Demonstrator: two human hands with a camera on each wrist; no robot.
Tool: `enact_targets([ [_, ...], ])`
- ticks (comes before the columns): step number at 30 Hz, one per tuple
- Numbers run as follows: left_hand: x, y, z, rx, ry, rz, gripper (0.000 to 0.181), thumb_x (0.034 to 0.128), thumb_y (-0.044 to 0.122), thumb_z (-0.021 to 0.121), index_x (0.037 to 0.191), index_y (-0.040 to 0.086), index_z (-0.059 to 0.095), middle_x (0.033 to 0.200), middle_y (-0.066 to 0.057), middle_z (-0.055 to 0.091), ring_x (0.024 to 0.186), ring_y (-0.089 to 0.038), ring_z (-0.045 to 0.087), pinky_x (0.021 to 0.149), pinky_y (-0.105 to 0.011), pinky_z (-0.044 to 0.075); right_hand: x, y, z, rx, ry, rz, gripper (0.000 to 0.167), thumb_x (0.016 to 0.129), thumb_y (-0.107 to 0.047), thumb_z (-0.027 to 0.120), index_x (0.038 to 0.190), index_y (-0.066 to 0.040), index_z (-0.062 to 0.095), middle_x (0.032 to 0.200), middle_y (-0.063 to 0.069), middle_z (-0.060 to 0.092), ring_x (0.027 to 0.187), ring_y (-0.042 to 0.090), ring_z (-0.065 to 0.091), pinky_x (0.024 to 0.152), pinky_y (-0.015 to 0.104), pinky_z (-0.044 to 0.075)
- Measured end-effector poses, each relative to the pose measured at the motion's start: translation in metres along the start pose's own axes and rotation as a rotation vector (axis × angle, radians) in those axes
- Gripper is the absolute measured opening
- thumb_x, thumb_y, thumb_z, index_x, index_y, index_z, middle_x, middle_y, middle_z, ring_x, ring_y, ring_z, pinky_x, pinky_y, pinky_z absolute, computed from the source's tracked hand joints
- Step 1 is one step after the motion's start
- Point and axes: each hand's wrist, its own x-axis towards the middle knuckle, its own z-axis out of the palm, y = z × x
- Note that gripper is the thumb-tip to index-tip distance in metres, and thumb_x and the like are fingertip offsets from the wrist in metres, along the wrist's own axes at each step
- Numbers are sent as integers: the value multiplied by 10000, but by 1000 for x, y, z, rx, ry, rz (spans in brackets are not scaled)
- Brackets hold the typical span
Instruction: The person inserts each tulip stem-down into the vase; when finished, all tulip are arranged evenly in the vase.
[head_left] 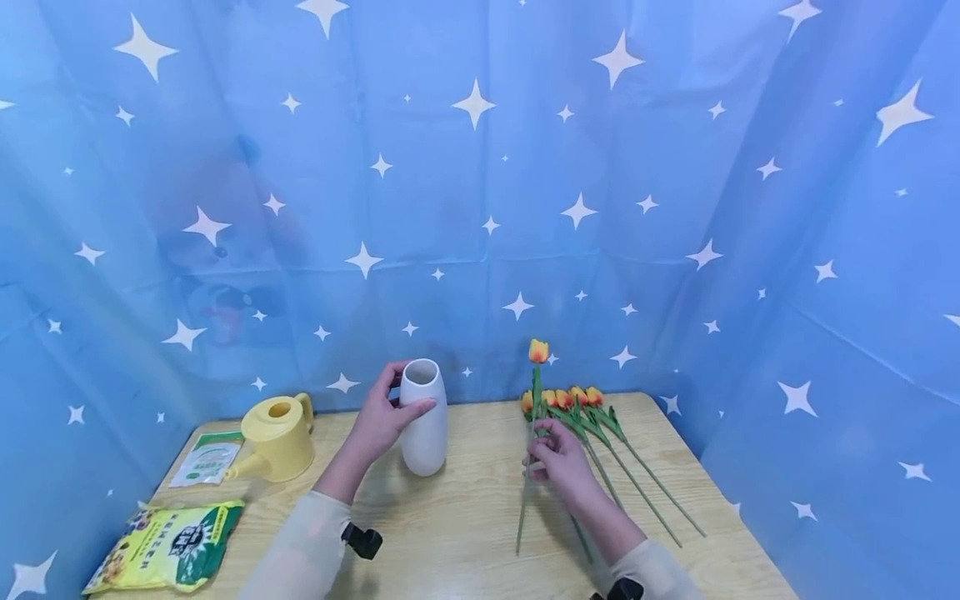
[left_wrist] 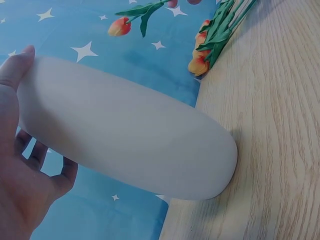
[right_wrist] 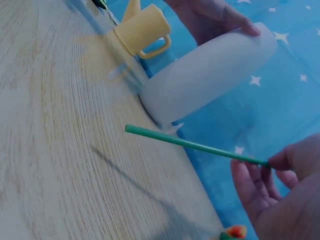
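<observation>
A white vase (head_left: 425, 437) stands near the back of the table, its round mouth facing up. My left hand (head_left: 378, 425) holds it near the top, thumb on the near side and fingers around the far side. In the right wrist view the vase (right_wrist: 210, 75) has its base at the tabletop. Between thumb and fingers, my right hand (head_left: 566, 467) pinches the green stem (right_wrist: 190, 144) of an orange-yellow artificial tulip (head_left: 538, 352). That tulip is upright, its stem's lower end above the table. Several more tulips (head_left: 577, 396) lie behind and beside the right hand.
On the left are a yellow watering can (head_left: 281, 446), a white-and-green packet (head_left: 207, 460) and a yellow-green bag (head_left: 168, 546). A blue curtain (head_left: 480, 208) with white stars hangs behind the wooden table (head_left: 465, 533).
</observation>
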Motion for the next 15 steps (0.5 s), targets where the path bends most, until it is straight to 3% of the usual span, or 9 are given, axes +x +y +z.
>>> enact_targets([
  [7, 2, 1, 0, -10, 5, 1, 679, 955, 334, 911, 1509, 240, 529, 1465, -104, 578, 1294, -373, 645, 1078, -625, 530, 3, -12, 8, 58, 9, -10, 303, 1075, -21, 624, 1375, -50, 600, 996, 117, 686, 919, 307, 746, 701, 387, 657],
  [15, 1, 1, 0, 6, 6, -5, 668, 952, 360, 912, 1498, 271, 536, 1465, -89, 580, 1299, -364, 640, 1075, -623, 534, 16, -31, 16, 109, 57, -90, 177, 1089, -60, 626, 1265, -48, 623, 1003, 127, 674, 896, 256, 762, 726, 361, 661],
])
